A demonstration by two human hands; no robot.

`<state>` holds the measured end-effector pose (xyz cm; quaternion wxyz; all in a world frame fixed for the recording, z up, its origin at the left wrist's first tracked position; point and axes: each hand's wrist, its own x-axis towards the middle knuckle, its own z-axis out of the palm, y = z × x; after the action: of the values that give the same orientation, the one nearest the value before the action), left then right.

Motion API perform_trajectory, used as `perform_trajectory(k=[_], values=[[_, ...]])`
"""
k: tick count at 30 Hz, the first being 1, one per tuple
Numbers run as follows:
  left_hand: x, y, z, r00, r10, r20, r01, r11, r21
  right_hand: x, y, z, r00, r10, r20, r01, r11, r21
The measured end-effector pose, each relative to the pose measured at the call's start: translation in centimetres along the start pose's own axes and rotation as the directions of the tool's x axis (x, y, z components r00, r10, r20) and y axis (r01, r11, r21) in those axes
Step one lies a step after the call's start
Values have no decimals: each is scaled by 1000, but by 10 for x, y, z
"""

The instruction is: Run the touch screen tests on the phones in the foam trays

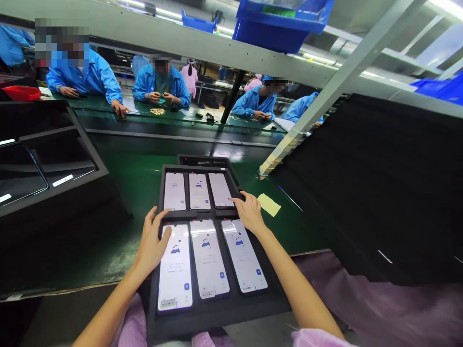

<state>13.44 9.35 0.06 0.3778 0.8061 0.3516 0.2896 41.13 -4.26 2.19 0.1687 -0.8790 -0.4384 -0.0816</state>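
A black foam tray (213, 311) tilts toward me at the front edge of the bench, with several lit smartphones lying in its slots in two rows. My left hand (154, 241) is at the tray's left edge, fingers apart, its thumb over the upper left corner of the near-left smartphone (174, 282). On the right side, my right hand (250, 211) reaches over the tray's edge with a fingertip at the lower right corner of the far-right smartphone (220, 188). Its other fingers are partly hidden. Below it lies the near-right smartphone (243, 255), its top corner by my wrist.
Another dark tray (184, 158) lies behind this one. A yellow paper (269, 205) and a pen (290, 198) are on the green bench (126, 168). Black-covered stacks stand at both sides, the left holding dark phones (65, 154). A slanted post (289, 149) rises at right; co-workers sit opposite.
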Motion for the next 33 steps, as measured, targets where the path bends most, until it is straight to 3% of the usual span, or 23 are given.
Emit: perform_trajectory(k=[3, 6, 8, 11, 16, 19, 24, 28, 31, 33], values=[[-33, -2, -9, 965, 251, 74, -259, 957, 132, -14, -1, -9, 998, 12, -62, -10, 1000, 30], [-61, -4, -19, 834, 490, 254, -540, 820, 189, -49, -2, -24, 997, -9, -80, 14, 998, 62], [-73, -3, -23, 763, 555, 332, -631, 752, 192, -82, -4, -33, 996, -70, -49, 74, 995, 73], [-80, 0, -27, 721, 587, 367, -679, 704, 208, -133, -12, -41, 988, -154, -20, 155, 983, 100], [-78, 8, -29, 693, 583, 423, -709, 656, 258, -182, -37, -38, 964, -265, 6, 262, 955, 136], [-76, 12, -30, 673, 578, 462, -730, 622, 284, -185, -51, -35, 954, -295, 54, 287, 951, 114], [-76, 11, -30, 673, 605, 426, -736, 601, 311, -181, -60, -36, 958, -269, 105, 265, 963, 48], [-77, 6, -29, 689, 607, 396, -721, 629, 291, -183, -49, -39, 981, -187, -56, 190, 980, 52], [-76, 1, -28, 710, 602, 366, -699, 669, 254, -186, -34, -41, 973, -16, -229, 25, 999, 39], [-75, -3, -27, 747, 576, 331, -656, 718, 232, -188, -24, -42, 968, 59, -243, -57, 998, 14]])
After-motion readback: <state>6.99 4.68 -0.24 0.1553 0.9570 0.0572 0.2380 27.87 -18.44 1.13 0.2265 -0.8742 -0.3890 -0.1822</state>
